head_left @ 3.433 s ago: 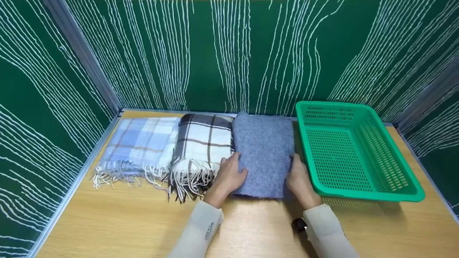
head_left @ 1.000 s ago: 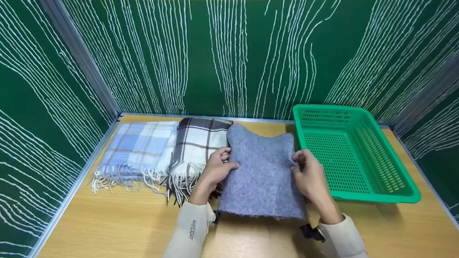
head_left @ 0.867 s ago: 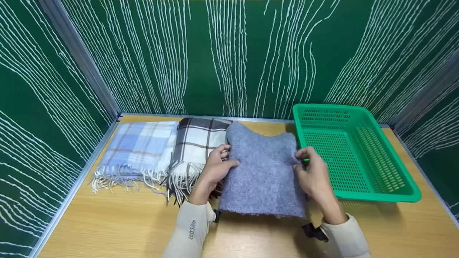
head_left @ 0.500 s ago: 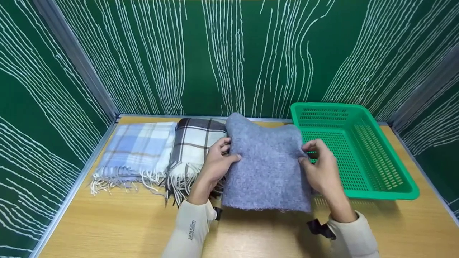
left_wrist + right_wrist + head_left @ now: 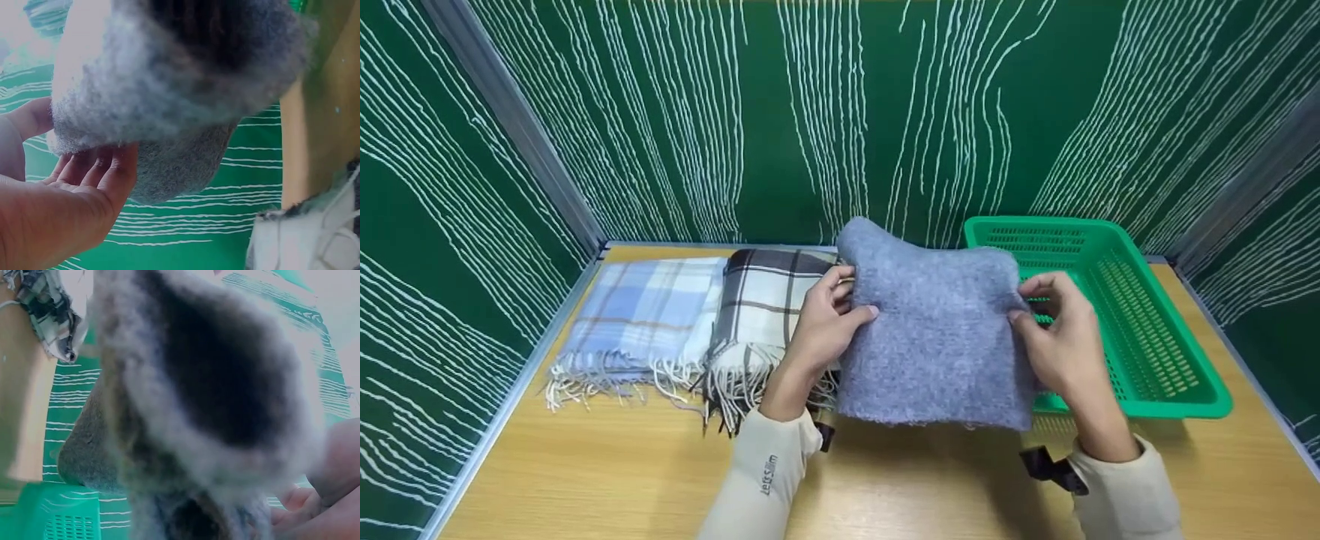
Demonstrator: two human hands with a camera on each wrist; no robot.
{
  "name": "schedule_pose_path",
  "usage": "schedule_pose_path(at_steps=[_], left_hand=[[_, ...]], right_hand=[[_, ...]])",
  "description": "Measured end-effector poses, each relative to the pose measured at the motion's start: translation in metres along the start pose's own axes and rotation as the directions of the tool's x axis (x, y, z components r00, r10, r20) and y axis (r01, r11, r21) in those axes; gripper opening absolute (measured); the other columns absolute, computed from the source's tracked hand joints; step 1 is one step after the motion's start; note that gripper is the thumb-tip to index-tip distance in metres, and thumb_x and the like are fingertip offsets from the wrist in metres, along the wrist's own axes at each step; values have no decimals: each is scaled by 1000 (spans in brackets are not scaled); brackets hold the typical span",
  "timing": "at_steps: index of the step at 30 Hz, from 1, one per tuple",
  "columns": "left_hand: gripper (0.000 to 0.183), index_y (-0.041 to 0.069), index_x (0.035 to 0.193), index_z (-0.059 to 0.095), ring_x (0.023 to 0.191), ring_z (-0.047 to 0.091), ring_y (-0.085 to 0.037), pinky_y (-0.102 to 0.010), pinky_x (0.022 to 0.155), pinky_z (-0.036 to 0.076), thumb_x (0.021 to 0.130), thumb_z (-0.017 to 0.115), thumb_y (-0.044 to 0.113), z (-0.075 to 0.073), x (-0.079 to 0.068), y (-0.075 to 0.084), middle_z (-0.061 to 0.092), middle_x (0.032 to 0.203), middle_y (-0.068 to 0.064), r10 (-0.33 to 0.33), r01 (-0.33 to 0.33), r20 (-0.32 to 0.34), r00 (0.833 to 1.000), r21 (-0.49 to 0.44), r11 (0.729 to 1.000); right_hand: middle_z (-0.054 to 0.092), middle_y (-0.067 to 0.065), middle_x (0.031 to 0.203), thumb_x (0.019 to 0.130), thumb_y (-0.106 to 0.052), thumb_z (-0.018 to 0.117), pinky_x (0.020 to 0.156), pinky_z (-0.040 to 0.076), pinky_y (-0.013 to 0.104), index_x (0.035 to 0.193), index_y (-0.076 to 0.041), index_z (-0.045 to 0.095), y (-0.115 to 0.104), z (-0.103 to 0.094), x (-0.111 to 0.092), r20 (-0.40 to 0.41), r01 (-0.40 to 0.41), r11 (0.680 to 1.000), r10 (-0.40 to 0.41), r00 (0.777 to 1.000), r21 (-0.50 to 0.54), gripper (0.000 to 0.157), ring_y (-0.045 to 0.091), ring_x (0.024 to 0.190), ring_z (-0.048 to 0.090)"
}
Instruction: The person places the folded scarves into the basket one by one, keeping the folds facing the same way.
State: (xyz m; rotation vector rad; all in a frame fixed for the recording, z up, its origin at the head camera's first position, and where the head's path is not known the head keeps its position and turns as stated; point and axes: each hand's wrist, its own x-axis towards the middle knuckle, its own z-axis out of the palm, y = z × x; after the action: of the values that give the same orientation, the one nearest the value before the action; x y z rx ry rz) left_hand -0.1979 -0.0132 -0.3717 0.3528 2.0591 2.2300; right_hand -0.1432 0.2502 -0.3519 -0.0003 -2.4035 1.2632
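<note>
Both hands hold a folded grey woolly scarf (image 5: pixel 934 330) above the table, its back edge sagging in the middle. On its left side, my left hand (image 5: pixel 826 322) pinches the fold, thumb on top and fingers beneath. My right hand (image 5: pixel 1061 330) pinches the opposite side, close to the green basket (image 5: pixel 1207 360). The left wrist view has the left hand (image 5: pixel 84 185) under the blurred scarf (image 5: pixel 169 84). In the right wrist view the scarf (image 5: pixel 118 382) hides much of the right hand (image 5: pixel 337 495).
A folded brown-and-white checked scarf (image 5: pixel 780 307) with fringe lies left of the grey one. Farther left is a folded blue-and-white checked scarf (image 5: pixel 645 307), also fringed. Green walls with white lines (image 5: pixel 765 135) enclose the wooden table (image 5: pixel 607 465) at the back and sides.
The grey scarf, flat on the table at first, has been lifted by both hands. Over the last second it has moved up and right, now overlapping the basket's left side in view.
</note>
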Motion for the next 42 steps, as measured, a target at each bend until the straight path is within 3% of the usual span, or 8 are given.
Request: schedule_pose_path(at_steps=[5, 18, 27, 33, 42], left_hand=[[54, -5, 142, 50, 118, 66, -33, -45, 101, 53, 90, 66, -6, 6, 1, 10, 66, 134, -25, 52, -52, 2, 999, 15, 999], [52, -5, 138, 52, 110, 67, -28, -37, 96, 55, 89, 67, -7, 27, 13, 26, 68, 131, -25, 152, -153, 33, 988, 19, 988], [51, -1, 138, 53, 115, 67, -28, -37, 99, 55, 90, 70, -6, 50, 23, 19, 67, 136, -23, 153, -155, 61, 986, 30, 987], [51, -2, 138, 52, 118, 67, -27, -33, 100, 55, 91, 70, -8, 69, 29, 11, 66, 137, -25, 164, -168, 105, 981, 33, 985], [53, -5, 142, 49, 124, 65, -27, -31, 103, 54, 93, 71, -7, 93, 35, 0, 63, 141, -26, 178, -188, 147, 973, 61, 980]], right_hand=[[66, 19, 120, 99, 8, 63, 79, 46, 9, 117, 5, 57, -4, -10, 3, -16, 1, 1000, -1, 1000, 13, 19, -7, 96, 59], [61, -8, 114, 99, 8, 63, 80, 48, 11, 120, 4, 57, -11, -37, 9, -104, 3, 1000, -1, 995, 19, 22, 0, 100, 62], [59, -13, 112, 98, 9, 63, 80, 48, 9, 121, 4, 57, 3, -54, 15, -150, -32, 999, 30, 988, -13, 24, -2, 101, 60], [59, -11, 116, 100, 5, 64, 84, 48, 10, 123, -2, 59, 16, -69, 16, -172, -89, 993, 76, 982, -72, 24, 0, 105, 59], [57, -14, 119, 104, -2, 63, 105, 54, 29, 124, -14, 61, 33, -90, 19, -176, -175, 977, 152, 973, -122, 24, 1, 109, 56]])
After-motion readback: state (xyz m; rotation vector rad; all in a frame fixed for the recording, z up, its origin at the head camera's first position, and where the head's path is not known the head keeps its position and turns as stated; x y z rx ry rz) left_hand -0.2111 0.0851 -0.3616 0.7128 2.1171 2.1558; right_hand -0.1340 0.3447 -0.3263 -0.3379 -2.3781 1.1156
